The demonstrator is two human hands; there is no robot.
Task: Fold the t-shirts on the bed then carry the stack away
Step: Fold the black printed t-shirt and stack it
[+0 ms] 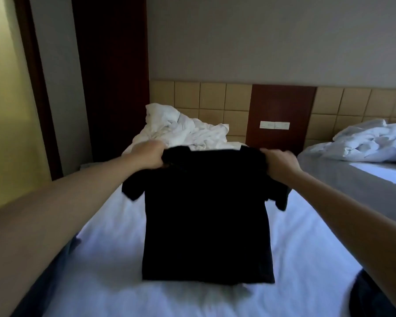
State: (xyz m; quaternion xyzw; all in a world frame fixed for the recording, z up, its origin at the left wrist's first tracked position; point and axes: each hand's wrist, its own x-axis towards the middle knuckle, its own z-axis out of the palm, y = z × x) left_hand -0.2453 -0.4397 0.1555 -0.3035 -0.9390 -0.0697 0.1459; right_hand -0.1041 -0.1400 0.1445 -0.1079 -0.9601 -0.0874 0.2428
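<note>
A black t-shirt (206, 213) hangs spread out in front of me above the white bed (101, 259). My left hand (150, 154) grips its left shoulder and my right hand (280, 162) grips its right shoulder. Both short sleeves droop down at the sides. The hem reaches down close to the sheet; I cannot tell whether it touches. The shirt hides the middle of the bed behind it.
A crumpled white duvet (185, 131) is piled at the head of the bed against a tan padded headboard (201, 99). A second bed (352, 179) with rumpled bedding stands to the right across a narrow gap. A dark wooden door frame (110, 76) stands at the left.
</note>
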